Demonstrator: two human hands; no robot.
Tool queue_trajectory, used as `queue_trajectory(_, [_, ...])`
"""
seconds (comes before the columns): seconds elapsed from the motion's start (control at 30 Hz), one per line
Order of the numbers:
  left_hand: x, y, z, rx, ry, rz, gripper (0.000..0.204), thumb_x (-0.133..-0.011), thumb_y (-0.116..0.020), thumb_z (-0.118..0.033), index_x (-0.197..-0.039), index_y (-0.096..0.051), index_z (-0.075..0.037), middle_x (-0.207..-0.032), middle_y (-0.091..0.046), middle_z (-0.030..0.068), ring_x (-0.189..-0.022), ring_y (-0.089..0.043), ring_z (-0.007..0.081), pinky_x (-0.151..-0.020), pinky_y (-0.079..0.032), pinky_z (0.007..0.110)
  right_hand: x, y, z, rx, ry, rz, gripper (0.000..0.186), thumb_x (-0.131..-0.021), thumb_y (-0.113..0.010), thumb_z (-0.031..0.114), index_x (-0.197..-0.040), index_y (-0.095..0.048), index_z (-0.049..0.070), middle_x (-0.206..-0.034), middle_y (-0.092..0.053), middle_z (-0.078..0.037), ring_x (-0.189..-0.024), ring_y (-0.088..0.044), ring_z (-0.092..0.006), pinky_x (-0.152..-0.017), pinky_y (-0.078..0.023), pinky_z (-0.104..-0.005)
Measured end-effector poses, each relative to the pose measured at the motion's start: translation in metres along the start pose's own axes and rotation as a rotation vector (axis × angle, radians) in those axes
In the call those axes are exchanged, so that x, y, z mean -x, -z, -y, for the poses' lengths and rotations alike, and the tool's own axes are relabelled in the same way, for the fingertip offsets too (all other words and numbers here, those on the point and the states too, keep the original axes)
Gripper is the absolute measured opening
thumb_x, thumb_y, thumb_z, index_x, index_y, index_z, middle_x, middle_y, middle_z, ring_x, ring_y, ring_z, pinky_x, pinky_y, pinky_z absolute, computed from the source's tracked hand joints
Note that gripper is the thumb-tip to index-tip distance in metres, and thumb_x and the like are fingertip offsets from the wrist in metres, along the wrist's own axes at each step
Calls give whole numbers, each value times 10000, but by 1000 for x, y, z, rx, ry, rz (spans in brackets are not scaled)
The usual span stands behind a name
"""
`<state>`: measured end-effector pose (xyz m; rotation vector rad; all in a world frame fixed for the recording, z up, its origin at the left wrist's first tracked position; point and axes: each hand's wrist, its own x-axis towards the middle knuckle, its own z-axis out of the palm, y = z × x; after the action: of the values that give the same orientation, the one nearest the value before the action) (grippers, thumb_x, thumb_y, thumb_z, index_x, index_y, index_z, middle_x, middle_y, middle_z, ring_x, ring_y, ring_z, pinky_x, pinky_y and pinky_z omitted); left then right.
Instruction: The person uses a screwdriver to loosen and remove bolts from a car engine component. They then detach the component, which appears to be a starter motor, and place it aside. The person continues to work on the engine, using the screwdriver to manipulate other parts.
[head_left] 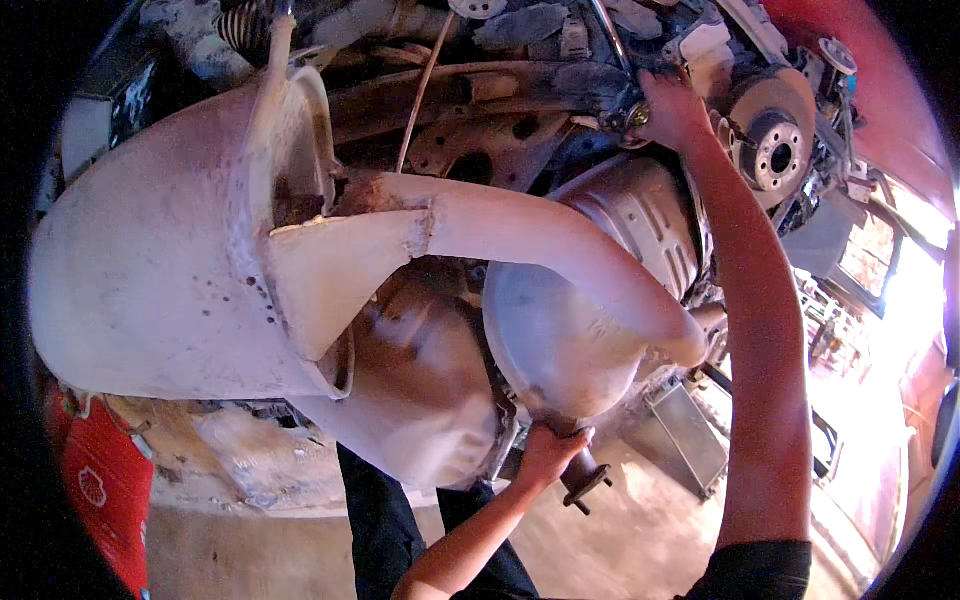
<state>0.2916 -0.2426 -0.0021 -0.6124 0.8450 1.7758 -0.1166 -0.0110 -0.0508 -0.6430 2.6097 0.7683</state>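
The exhaust assembly (560, 320) hangs under the raised car, filling the middle of the view. Its rounded metal canister narrows at the bottom to a short pipe end with a flange (585, 480), which points down toward the floor. A pale, rust-stained pipe (540, 240) crosses in front of the canister from the upper left and curves down to its right side. A ribbed heat shield (650, 220) sits just behind and above the canister.

The left hand (548, 455) reaches up from the lower edge and is clasped around the narrow neck at the bottom of the canister, just above the flange, fingers wrapped on the metal. The right hand (670, 108) is stretched high up with the arm nearly straight, its fingers curled against a fitting on the underbody near the top of the exhaust; it seems to pinch a small part there, though the spot is too dark and crowded to be sure.

To the left, a large pale muffler (150, 260) with brown spots takes up much of the frame, touching the pipe where they join. To the upper right of the right hand sits a brake disc (775, 135) with its hub holes showing. Below, dark trouser legs (385, 520) stand on the sandy floor (650, 540), and a red container (105, 490) is at the lower left.
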Motion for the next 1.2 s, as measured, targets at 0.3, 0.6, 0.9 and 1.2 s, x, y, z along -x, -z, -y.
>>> queue_trajectory(0.3, [-3, -2, 19, -7, -66, -85, 266, -712, -726, -217, -819, -641, 12, -788, -670, 112, -772, -647, 207, -729, -486, 345, -17, -20, -14, 130, 89, 194, 510, -607, -771, 286, -993, -583, 11, -881, -634, -196, -881, -618, -361, -805, -484, -433])
queue_trajectory(0.6, [0, -5, 12, 137, -2, -103, 229, -725, -716, -150, -874, -624, -1, -791, -666, 72, -743, -635, 169, -706, -488, 315, 8, -6, 35, -231, -283, -13, 728, -593, -804, 410, -1134, -511, 22, -1182, -500, -181, -1145, -482, -347, -948, -419, -448])
queue_trajectory(0.9, [-3, -2, 19, 105, -79, -64, 196, -761, -679, -133, -900, -604, -16, -784, -643, 58, -727, -612, 168, -708, -480, 325, 13, -17, 27, -119, -122, -15, 727, -583, -810, 173, -1196, -455, 11, -1206, -489, -159, -1155, -474, -337, -949, -438, -418])
queue_trajectory(1.2, [-10, 2, 30, 77, -123, -74, 180, -768, -669, -142, -875, -590, -21, -749, -636, 60, -699, -611, 173, -667, -476, 324, 36, 29, 36, -66, 203, -229, 686, -523, -781, 147, -1124, -484, 4, -1145, -505, -142, -1110, -486, -312, -966, -417, -388])
